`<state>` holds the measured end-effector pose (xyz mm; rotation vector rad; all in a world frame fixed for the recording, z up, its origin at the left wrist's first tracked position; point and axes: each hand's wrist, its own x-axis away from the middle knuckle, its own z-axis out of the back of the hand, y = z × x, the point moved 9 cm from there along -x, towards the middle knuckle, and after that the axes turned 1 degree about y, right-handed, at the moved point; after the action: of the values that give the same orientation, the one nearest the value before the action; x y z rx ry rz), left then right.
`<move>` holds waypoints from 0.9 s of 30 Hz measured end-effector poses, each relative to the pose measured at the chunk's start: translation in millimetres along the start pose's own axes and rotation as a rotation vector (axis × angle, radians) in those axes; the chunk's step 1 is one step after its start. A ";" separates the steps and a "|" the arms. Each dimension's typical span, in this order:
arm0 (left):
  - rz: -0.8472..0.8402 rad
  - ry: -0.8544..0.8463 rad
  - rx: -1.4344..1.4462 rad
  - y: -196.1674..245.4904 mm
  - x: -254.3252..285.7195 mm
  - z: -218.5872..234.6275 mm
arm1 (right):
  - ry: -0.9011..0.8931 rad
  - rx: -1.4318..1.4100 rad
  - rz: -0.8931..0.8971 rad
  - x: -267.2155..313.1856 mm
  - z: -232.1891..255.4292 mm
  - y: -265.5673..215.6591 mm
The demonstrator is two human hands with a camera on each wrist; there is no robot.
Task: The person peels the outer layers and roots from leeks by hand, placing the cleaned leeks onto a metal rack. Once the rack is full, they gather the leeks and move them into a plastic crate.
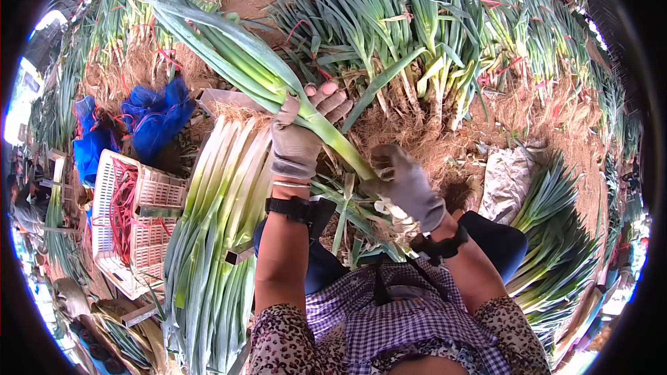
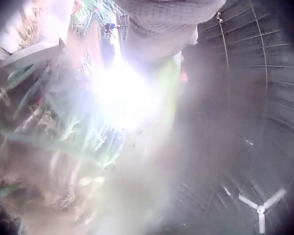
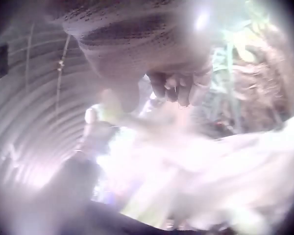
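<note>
A long leek (image 1: pixel 332 133) slants across the head view, its green leaves to the upper left and its pale stem to the lower right. The gloved left hand (image 1: pixel 300 135) grips it where the leaves meet the stem, thumb over the front and fingertips behind. At the stem's lower end is the gloved right hand (image 1: pixel 411 191), its fingers curled and its thumb against the stem. In the left wrist view the glove (image 2: pixel 166 29) is above a blurred green stem (image 2: pixel 167 90). The right wrist view shows the glove (image 3: pixel 142 54) with bent fingers; glare hides much.
Trimmed leeks (image 1: pixel 226 187) lie side by side on a metal-framed stand at the left. Beyond are a crate (image 1: pixel 149 226) with red ties and blue netting (image 1: pixel 156 121). Rooted leek bundles (image 1: pixel 417 35) line the back; more leeks (image 1: pixel 556 236) and a pale sack (image 1: pixel 507 180) lie right.
</note>
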<state>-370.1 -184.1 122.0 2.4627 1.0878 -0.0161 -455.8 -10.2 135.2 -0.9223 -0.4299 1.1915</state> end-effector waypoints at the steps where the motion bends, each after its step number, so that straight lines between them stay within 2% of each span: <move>1: -0.006 -0.005 0.030 2.3 -1.5 -0.9 | -0.008 0.063 0.026 -4.9 -5.7 -11.1; 2: -0.014 -0.007 0.062 5.6 -1.4 -1.3 | 0.096 0.083 0.083 -2.5 -3.7 -18.4; 5: -0.030 -0.028 0.089 10.0 1.3 -3.0 | -0.004 -0.262 -0.273 8.9 -11.9 39.4; 6: -0.024 -0.040 0.084 6.3 3.1 -4.3 | 0.046 -0.249 -0.362 12.0 -5.2 52.5; 9: -0.014 -0.022 0.077 5.0 -0.2 -5.5 | -0.008 -0.492 -0.423 20.1 -5.9 82.9; 10: -0.024 -0.001 0.076 7.8 -1.2 -2.9 | 0.046 -0.221 -0.039 16.3 0.1 63.0; 13: -0.034 0.073 0.081 5.8 -0.5 6.1 | -0.013 0.155 -0.028 13.6 -3.9 11.2; 14: -0.041 0.091 0.074 5.3 -0.5 9.2 | -0.005 0.152 -0.114 10.9 -0.1 1.1; 15: -0.051 0.110 0.067 5.1 -0.4 12.4 | 0.023 0.108 -0.087 9.5 0.9 7.0; 17: -0.091 0.188 0.014 9.5 6.0 18.8 | 0.070 0.014 -0.034 7.9 0.3 28.4; 18: -0.102 0.194 -0.001 13.2 8.2 16.7 | -0.006 -0.147 -0.268 9.8 -3.8 52.9; 21: -0.151 0.248 -0.074 27.0 10.1 17.5 | -0.135 0.323 -0.241 39.7 -5.8 121.0; 23: -0.172 0.305 -0.106 37.1 13.2 24.3 | -0.200 0.518 -0.312 78.9 0.8 177.3; 25: -0.171 0.357 -0.118 43.8 13.3 30.2 | -0.200 0.551 -0.193 110.2 8.3 229.3; 26: -0.210 0.394 -0.126 47.2 14.2 25.8 | -0.201 0.566 -0.135 116.7 9.3 239.9; 27: -0.219 0.435 -0.160 47.2 17.0 29.6 | -0.141 0.398 -0.275 98.9 20.1 205.0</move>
<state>-320.3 -212.0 110.7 2.2454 1.4703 0.5395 -558.8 104.8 -33.4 -0.4225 -0.3988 1.0420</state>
